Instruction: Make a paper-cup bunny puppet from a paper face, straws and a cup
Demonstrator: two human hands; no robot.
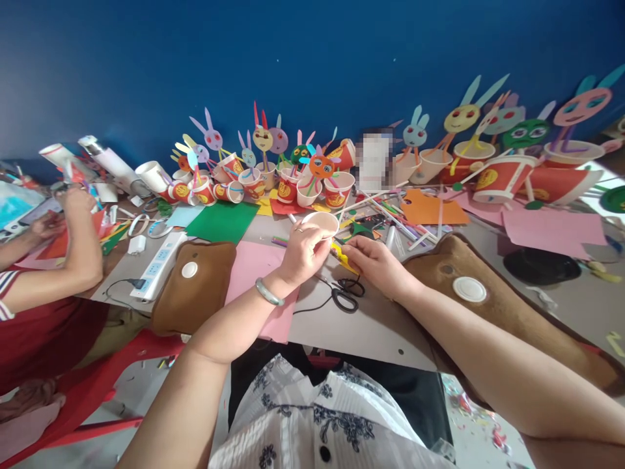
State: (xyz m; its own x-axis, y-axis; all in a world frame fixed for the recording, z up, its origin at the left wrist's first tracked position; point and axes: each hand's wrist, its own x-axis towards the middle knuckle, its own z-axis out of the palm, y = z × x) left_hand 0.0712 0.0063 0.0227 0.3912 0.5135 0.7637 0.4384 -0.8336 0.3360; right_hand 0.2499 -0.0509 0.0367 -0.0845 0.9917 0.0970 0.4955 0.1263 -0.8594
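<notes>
In the middle of the table, my left hand (306, 251) is closed round a paper cup (319, 224), whose pale open mouth faces up. Just right of it, my right hand (366, 259) has its fingers pinched at the end of a small yellow paper piece (343, 256). Black-handled scissors (346, 298) lie on the table right below both hands. Pink paper (258, 277) lies under my left wrist, which wears a bracelet.
Cups with paper rabbit figures (321, 166) line the back. Brown cushions (195, 286) flank the hands, with a power strip (160, 266) and green paper (222, 221) at left. A co-worker's hands (78, 198) hold something at far left.
</notes>
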